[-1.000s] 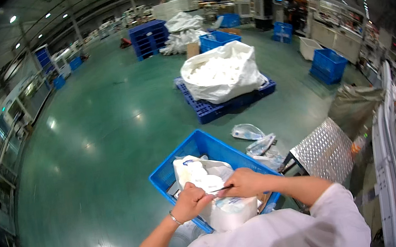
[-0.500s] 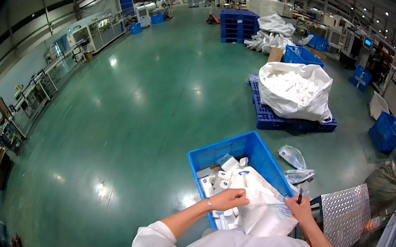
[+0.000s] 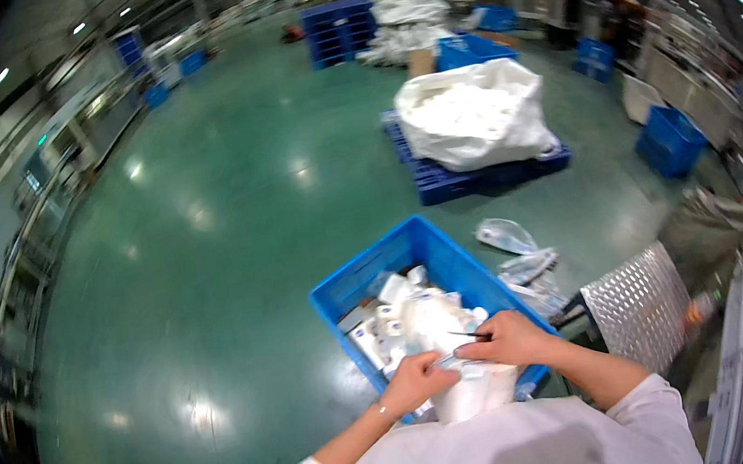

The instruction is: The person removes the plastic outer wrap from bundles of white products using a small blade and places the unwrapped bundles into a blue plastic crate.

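Observation:
A blue plastic bin [image 3: 413, 259] stands on the green floor in front of me, filled with several white wrapped packs [image 3: 406, 312]. Both hands meet over its near end. My left hand [image 3: 415, 383] grips a white plastic-wrapped package [image 3: 472, 392] held against my body. Just to the right, my right hand [image 3: 509, 338] is closed around a thin dark tool [image 3: 465, 334] whose tip points left at the top of the package. What kind of tool it is cannot be made out.
A large white bulk bag [image 3: 473, 111] sits on a blue pallet [image 3: 477, 179] farther off. Clear plastic bags [image 3: 512, 242] lie right of the bin, beside a ribbed metal plate [image 3: 639, 300]. A blue crate [image 3: 671, 141] stands at the right and stacked blue pallets [image 3: 340, 29] at the back.
Half a second ago my hands were apart, the left inside the bin, the right at its right edge. Now both are together on the package, and my view has swung.

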A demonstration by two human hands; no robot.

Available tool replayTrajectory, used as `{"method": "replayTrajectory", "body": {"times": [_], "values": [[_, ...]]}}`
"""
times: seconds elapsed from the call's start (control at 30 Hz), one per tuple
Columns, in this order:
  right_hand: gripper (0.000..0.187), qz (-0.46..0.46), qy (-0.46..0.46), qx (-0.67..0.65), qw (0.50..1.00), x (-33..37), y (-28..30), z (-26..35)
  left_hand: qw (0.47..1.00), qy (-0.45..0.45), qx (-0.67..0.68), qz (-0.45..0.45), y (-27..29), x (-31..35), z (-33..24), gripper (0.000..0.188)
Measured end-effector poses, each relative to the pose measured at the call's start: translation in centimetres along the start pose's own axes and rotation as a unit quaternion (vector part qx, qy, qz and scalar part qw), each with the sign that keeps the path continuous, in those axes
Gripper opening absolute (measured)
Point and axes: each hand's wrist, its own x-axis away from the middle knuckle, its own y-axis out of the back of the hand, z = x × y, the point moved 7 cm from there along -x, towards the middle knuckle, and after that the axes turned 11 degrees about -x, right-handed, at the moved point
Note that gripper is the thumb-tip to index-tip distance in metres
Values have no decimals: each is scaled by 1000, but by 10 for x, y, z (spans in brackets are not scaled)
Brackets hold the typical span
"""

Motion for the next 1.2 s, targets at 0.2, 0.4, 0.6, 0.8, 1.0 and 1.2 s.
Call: {"method": "replayTrajectory", "body": {"times": [0.2, 0.4, 0.6, 0.8, 1.0, 1.2], "values": [[37, -87, -13, -139, 986, 38, 13, -17, 993, -113, -3, -28, 4, 24, -10, 33], [35, -171, -46, -236, 956, 66, 6, -63, 976, -217, 28, -1, 7, 36, -2, 36], [33, -85, 29, -259, 962, 62, 5, -69, 994, -104, -3, 39, 11, 14, -1, 33], [58, -65, 1, -57, 996, 39, 14, -36, 999, -40, -28, 12, -3, -14, -22, 40], [46, -164, 3, 101, 981, 9, -4, -48, 989, -29, -53, -137, -7, -33, 13, 35], [69, -34, 72, 169, 982, 6, -50, -61, 905, -34, -279, -319, -2, -49, 77, 27]]}}
